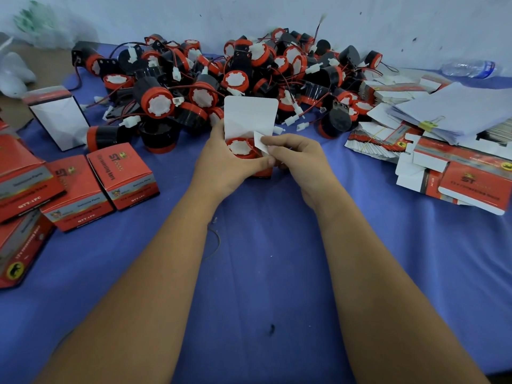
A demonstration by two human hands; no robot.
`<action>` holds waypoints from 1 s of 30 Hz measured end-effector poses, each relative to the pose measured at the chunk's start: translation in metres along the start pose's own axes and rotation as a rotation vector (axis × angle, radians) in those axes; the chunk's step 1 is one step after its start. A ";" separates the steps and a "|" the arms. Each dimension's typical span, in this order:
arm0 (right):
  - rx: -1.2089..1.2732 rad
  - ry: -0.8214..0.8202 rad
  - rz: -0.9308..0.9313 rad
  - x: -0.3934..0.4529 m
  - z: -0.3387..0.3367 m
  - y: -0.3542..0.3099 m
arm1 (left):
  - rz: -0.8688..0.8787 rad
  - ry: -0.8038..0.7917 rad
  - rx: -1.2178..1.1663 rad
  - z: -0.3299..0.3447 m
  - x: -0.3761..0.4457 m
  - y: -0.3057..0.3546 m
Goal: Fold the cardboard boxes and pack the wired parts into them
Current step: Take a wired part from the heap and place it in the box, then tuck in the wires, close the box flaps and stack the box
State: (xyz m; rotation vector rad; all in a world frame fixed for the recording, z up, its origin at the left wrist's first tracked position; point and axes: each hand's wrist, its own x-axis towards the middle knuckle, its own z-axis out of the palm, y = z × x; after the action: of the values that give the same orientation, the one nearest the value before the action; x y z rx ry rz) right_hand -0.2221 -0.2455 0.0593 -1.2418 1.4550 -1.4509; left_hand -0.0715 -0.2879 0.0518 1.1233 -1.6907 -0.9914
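The left hand point(227, 159) grips the open box point(250, 117) and the right hand point(293, 153) pinches its side flap point(260, 142), so the part point(239, 147) inside may block the flap or its wire may get caught.

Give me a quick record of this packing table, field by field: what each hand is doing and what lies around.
left hand: left hand grips the open red cardboard box, its white lid flap upright
right hand: right hand pinches the small white side flap
in box: round red-and-black wired part
behind: heap of loose red-and-black wired parts
left side: closed red boxes
right side: stacks of flat unfolded box blanks
surface: blue tablecloth
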 end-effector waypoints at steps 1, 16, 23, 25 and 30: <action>0.004 0.001 0.002 0.000 0.000 0.000 | 0.004 0.003 -0.008 0.000 0.000 0.000; 0.006 -0.013 -0.006 -0.001 0.003 -0.002 | -0.070 -0.044 -0.207 -0.008 0.005 0.001; -0.047 -0.024 -0.023 -0.002 0.004 -0.006 | -0.059 0.003 -0.197 -0.006 0.003 0.000; -0.058 -0.022 -0.025 -0.004 0.006 -0.007 | -0.073 -0.022 -0.210 -0.007 0.004 0.000; -0.087 0.025 -0.040 -0.005 0.011 -0.007 | -0.118 -0.039 -0.255 -0.011 0.007 0.000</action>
State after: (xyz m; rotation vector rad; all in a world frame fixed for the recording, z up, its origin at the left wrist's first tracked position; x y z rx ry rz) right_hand -0.2097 -0.2433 0.0645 -1.3172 1.5317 -1.4475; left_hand -0.0628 -0.2963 0.0568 1.0488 -1.4919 -1.2712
